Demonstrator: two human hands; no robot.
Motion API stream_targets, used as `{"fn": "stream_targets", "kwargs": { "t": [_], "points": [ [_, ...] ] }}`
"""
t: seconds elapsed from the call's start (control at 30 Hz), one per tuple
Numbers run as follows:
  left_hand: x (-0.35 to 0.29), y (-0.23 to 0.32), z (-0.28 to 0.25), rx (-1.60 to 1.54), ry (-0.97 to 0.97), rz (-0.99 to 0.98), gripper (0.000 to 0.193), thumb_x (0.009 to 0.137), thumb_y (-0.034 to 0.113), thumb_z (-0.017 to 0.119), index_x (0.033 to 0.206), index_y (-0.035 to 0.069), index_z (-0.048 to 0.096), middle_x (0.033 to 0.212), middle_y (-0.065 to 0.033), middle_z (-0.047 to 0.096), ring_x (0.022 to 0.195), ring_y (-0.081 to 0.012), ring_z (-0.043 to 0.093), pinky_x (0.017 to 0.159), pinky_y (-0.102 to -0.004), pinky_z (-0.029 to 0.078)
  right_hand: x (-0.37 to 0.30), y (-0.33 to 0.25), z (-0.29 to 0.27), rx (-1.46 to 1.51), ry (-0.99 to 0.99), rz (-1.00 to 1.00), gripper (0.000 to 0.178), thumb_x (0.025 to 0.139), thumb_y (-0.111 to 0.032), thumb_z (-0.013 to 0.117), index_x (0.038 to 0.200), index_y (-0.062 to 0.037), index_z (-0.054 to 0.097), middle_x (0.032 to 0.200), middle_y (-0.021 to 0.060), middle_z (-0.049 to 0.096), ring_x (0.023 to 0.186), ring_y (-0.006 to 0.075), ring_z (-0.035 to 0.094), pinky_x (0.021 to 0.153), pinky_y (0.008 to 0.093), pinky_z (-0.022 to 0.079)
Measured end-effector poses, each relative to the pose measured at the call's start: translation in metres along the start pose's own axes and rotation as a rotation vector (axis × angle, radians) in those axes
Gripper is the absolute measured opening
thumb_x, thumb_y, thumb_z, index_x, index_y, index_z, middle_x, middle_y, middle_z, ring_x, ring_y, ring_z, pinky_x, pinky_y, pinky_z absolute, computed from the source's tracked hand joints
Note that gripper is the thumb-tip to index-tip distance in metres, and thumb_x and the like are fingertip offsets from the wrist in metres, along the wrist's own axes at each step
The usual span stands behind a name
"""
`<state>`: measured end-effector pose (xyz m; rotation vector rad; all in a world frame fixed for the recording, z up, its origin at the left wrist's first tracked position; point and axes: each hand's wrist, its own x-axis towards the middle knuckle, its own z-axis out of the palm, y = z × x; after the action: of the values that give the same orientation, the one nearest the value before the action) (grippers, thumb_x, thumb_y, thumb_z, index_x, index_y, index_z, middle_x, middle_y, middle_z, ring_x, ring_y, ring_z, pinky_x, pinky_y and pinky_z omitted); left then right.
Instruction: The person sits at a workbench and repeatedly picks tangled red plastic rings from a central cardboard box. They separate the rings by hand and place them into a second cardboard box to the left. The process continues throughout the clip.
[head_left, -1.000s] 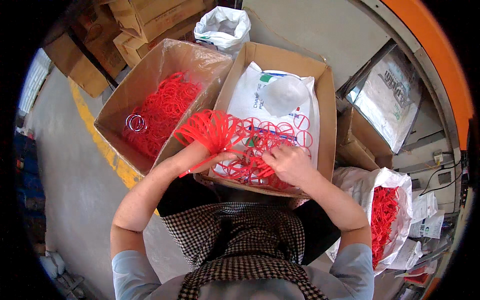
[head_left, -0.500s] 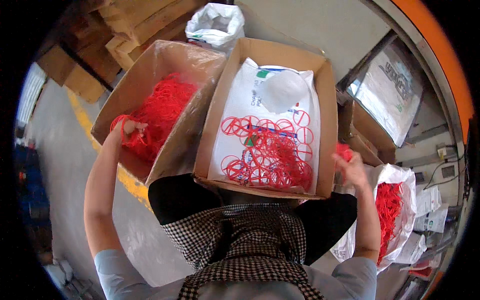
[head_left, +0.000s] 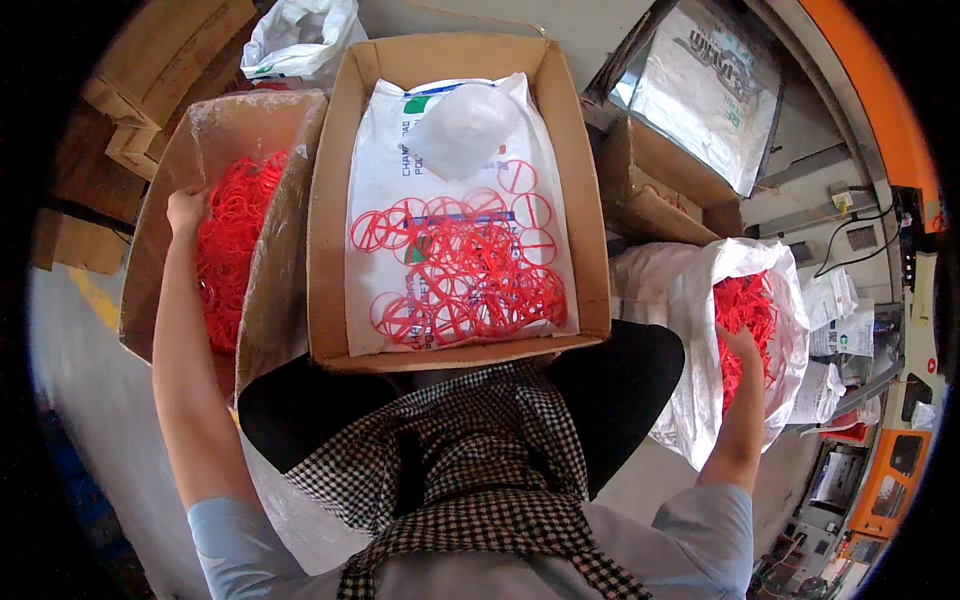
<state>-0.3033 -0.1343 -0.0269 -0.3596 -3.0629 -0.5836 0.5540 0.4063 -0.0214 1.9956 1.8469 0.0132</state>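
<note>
Nearest, at six o'clock, a black-and-white checked apron [head_left: 470, 470] covers the person's lap, and both forearms rise from the lower corners of the view.

The right hand [head_left: 738, 345], at about three o'clock, is sunk into the mouth of a white woven sack [head_left: 680, 300] that stands just beside the right knee. It rests in the red plastic pieces [head_left: 745, 310] heaped inside; the fingers are buried among them, so whether they are clenched on any cannot be told.

The left hand [head_left: 186, 210], at about nine o'clock, reaches into the left cardboard box [head_left: 160, 260], which is tilted toward the person. Its fingers curl at the top edge of a tangled heap of red rings [head_left: 235, 250] that fills this box; it touches the heap, but a firm hold cannot be made out.

Between the two arms, from the centre toward twelve o'clock, the middle cardboard box [head_left: 330, 200] rests against the lap, its left wall touching the left box. A white printed bag [head_left: 385, 170] lines its floor. On that bag, at the near end, lie loose red spoked rings [head_left: 460, 275], overlapping in a flat layer, neither hand near them. At the far end sits a crumpled clear plastic bag [head_left: 465, 125].

Farther off, at eleven o'clock, a white plastic bag [head_left: 300, 35] lies beyond the boxes, with stacked flat cardboard [head_left: 160, 60] at ten o'clock. At one o'clock, another open carton holds a white printed sack [head_left: 705, 85].
</note>
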Motion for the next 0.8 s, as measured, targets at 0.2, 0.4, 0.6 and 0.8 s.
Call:
{"fn": "stream_targets", "kwargs": {
  "t": [0.2,0.4,0.6,0.8],
  "points": [
    [-0.148,0.097,-0.045,-0.43,0.013,0.437,0.019,0.082,0.012,0.059,0.094,-0.002,0.065,0.086,-0.0124,0.067,0.081,-0.013,0.061,0.073,-0.0265,0.046,-0.064,-0.186,-0.121,0.326,0.762,-0.723,0.027,0.082,-0.01,0.054,0.107,0.0006,0.055,0.107,0.0194,0.056,0.102,0.0342,0.053,0.086,0.0393,0.043],
    [-0.229,0.183,-0.031,-0.634,-0.284,0.579,0.016,0.081,0.012,0.062,0.088,-0.003,0.065,0.078,-0.0144,0.065,0.072,-0.0145,0.061,0.065,-0.0282,0.048,-0.118,-0.414,-0.039,0.016,0.209,-1.273,0.024,0.077,-0.008,0.054,0.099,-0.0014,0.06,0.099,0.0197,0.061,0.086,0.0342,0.061,0.077,0.0408,0.049],
    [-0.248,0.169,0.015,-0.561,-0.381,0.434,0.02,0.079,0.012,0.064,0.091,-0.004,0.063,0.081,-0.0169,0.065,0.073,-0.0221,0.064,0.067,-0.0303,0.05,-0.083,-0.469,0.028,0.063,0.076,-0.982,0.064,0.077,-0.022,0.059,0.127,0.0038,0.029,0.127,0.024,0.038,0.119,0.0368,0.037,0.098,0.0418,0.033],
    [-0.245,0.164,0.012,-0.489,-0.429,0.369,0.02,0.079,0.013,0.064,0.094,0.0,0.064,0.085,-0.0164,0.065,0.077,-0.0211,0.063,0.07,-0.0299,0.048,-0.08,-0.498,0.027,0.243,0.098,-1.009,0.054,0.081,-0.014,0.05,0.127,0.0058,0.031,0.132,0.0269,0.031,0.116,0.0391,0.042,0.097,0.0442,0.037]
  ]
}}
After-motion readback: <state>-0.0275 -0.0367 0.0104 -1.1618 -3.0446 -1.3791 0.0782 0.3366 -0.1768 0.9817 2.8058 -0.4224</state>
